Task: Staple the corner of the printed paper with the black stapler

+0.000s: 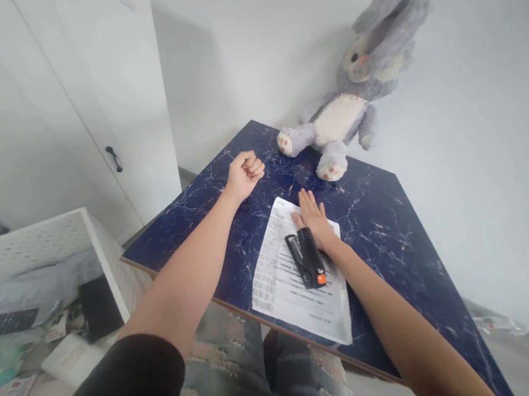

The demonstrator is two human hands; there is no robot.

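My left hand [244, 173] is closed in a fist, resting on the dark blue marbled table [385, 225] near its far left corner, with nothing visible in it. My right hand [313, 218] lies flat, fingers stretched out, on a printed sheet of paper [290, 288]. A black stapler [307, 257] with an orange end lies on the paper, right beside my right palm and thumb. The paper's near edge hangs a little over the table's front edge.
A grey plush rabbit [353, 95] sits at the table's far corner against the white wall. At the left stands a white pegboard bin [52, 260] with clutter inside. A white cupboard door with a black handle [114, 158] is behind it.
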